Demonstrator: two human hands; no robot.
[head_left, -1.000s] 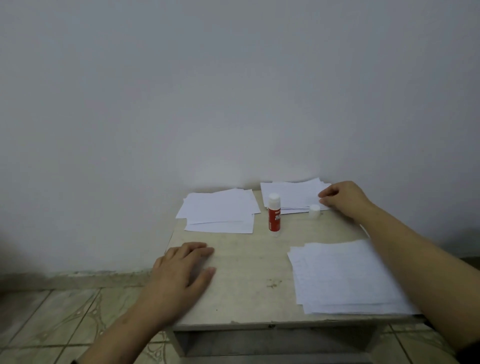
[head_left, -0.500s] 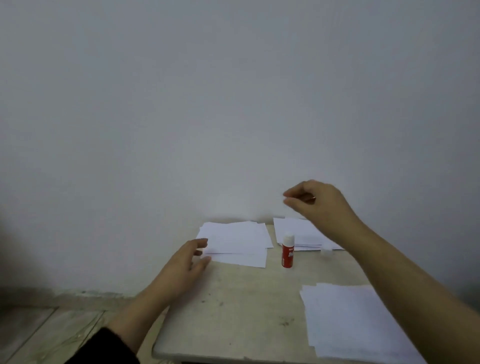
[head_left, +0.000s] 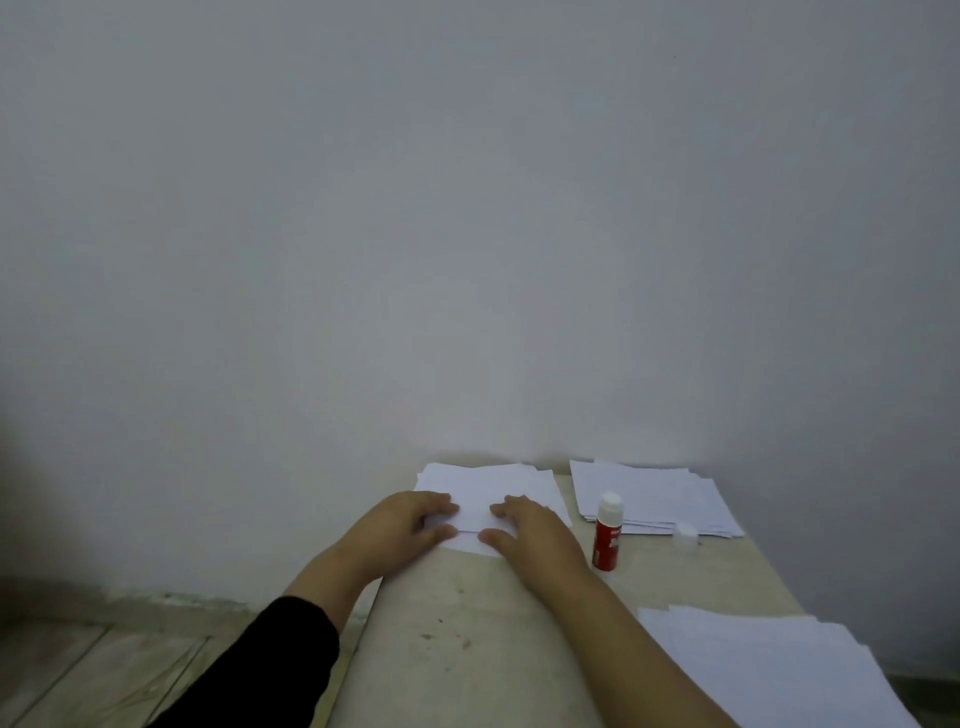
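A stack of white paper sheets (head_left: 488, 480) lies at the far middle of the small table (head_left: 467, 649), against the wall. My left hand (head_left: 410, 519) and my right hand (head_left: 535, 530) are both on its near edge. Each hand has fingers on top of the top sheet and a thumb at the sheet's front edge, pinching it. A black sleeve covers my left forearm.
A red glue stick (head_left: 607, 535) stands upright just right of my right hand, with its clear cap (head_left: 685, 532) lying beside a second paper stack (head_left: 649, 493). A third paper stack (head_left: 779, 670) lies near right. A tiled floor (head_left: 78, 660) lies to the left.
My right hand has left the far right stack, lifted over the glue stick and come down on the middle stack. My left hand slid forward onto the same stack. The camera tilted up.
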